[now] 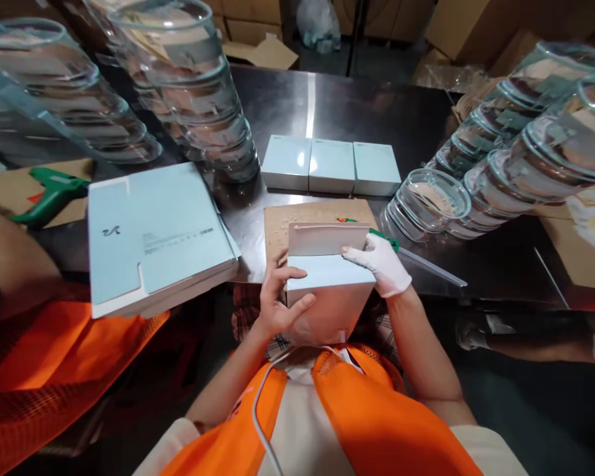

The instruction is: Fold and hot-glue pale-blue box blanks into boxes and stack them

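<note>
Close to my body is a pale blue and white cardboard box (327, 311), tilted, with one flap standing up at its far end. Bare, my left hand (280, 297) grips the box's left side, thumb across the near face and fingers along the edge. My right hand (381, 264), in a white glove, holds the far right corner with its thumb by the upright flap. Under the box's far end lies a brown cardboard sheet (277, 225). Partly hidden behind my right hand is a green glue gun (389, 241) with a clear glue stick (436, 268).
Three closed pale boxes (331, 162) stand in a row on the dark metal table (377, 99). A stack of flattened box blanks (158, 231) lies left. Tall stacks of clear round containers (193, 92) rise left and right. A second green glue gun (52, 192) sits near another person's arm.
</note>
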{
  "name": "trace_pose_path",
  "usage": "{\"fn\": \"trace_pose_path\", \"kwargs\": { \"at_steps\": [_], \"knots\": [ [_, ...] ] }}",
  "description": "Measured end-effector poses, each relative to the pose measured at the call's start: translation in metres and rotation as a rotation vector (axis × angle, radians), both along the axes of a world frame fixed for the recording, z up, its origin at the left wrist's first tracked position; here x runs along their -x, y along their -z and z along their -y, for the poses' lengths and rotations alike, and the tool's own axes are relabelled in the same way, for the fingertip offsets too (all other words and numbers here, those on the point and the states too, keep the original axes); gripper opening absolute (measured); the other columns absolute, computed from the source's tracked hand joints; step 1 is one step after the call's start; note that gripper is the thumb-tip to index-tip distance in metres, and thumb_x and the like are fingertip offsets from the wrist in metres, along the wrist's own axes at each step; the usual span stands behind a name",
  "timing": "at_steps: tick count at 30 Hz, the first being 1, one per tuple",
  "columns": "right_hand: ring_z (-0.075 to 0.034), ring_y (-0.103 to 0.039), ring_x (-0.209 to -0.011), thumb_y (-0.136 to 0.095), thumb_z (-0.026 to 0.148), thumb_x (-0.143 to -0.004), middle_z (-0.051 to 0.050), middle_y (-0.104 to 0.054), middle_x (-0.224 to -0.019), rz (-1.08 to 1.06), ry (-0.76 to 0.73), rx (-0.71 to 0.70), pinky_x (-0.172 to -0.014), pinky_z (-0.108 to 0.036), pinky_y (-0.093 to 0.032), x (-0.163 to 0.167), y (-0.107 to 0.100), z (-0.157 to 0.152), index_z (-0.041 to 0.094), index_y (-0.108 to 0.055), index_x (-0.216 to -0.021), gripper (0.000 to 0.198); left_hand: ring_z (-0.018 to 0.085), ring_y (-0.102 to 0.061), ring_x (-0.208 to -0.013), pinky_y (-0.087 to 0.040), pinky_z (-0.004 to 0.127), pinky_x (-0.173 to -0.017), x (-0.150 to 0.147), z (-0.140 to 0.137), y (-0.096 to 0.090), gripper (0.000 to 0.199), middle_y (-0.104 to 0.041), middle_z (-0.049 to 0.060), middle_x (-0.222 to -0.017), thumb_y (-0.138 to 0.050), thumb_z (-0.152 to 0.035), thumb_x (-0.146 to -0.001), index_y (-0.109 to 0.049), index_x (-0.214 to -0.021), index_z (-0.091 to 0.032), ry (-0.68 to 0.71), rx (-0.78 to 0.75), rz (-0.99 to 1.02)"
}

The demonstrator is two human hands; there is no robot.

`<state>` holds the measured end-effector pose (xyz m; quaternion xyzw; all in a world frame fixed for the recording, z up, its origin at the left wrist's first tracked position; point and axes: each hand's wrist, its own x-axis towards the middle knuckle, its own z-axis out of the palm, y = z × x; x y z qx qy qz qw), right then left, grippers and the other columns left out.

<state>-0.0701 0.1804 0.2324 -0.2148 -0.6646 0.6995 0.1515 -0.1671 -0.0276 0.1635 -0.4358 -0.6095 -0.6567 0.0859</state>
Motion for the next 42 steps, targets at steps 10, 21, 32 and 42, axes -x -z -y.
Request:
{"fn": "trace_pose_path", "kwargs": {
  "at_steps": [10,21,32,42],
  "knots": [
    [-0.03,-0.066,-0.136,-0.075,0.074,-0.087,-0.016,-0.068,-0.146,-0.321,-0.386,-0.628,-0.116,-0.049,-0.052,-0.029,0.007,-0.003,0.024,-0.078,-0.121,0.061,0.024,-0.068,-0.112,-0.058,0.045,-0.1,0.013,0.002,0.009,0.043,-0.062,0.005,-0.114,-0.078,-0.055,-0.091,-0.055,-0.121,-0.035,0.085,-0.1,0.152],
    [-0.028,-0.067,-0.131,-0.081,0.081,-0.074,-0.015,-0.065,-0.145,-0.206,0.088,-0.469,-0.104,-0.041,-0.06,-0.053,0.027,-0.001,0.025,-0.069,-0.131,0.081,0.027,-0.066,-0.117,-0.053,0.047,-0.106,0.021,0.014,-0.025,0.037,-0.062,0.006,-0.116,-0.084,-0.053,-0.085,-0.063,-0.095,-0.025,-0.137,-0.168,0.189],
    [-0.024,-0.077,-0.088,-0.068,0.044,-0.096,-0.005,-0.082,-0.09,-0.034,0.014,-0.816,-0.087,-0.038,-0.062,-0.092,-0.015,0.021,0.026,-0.081,-0.087,0.024,0.037,-0.048,-0.151,-0.034,0.057,-0.131,0.017,0.014,-0.04,0.06,-0.058,0.005,-0.147,-0.102,-0.043,-0.058,-0.064,-0.104,-0.03,-0.345,-0.113,0.019],
    [-0.028,-0.066,-0.134,-0.059,0.057,-0.099,-0.019,-0.071,-0.14,0.402,0.153,-1.283,-0.113,-0.036,-0.047,-0.012,-0.087,-0.156,0.004,-0.072,-0.133,0.064,0.034,-0.074,-0.098,-0.056,0.067,-0.106,0.07,-0.018,-0.088,0.083,-0.079,0.002,-0.107,-0.102,-0.058,-0.05,-0.073,-0.122,-0.028,-0.059,0.21,0.216]
  ]
}}
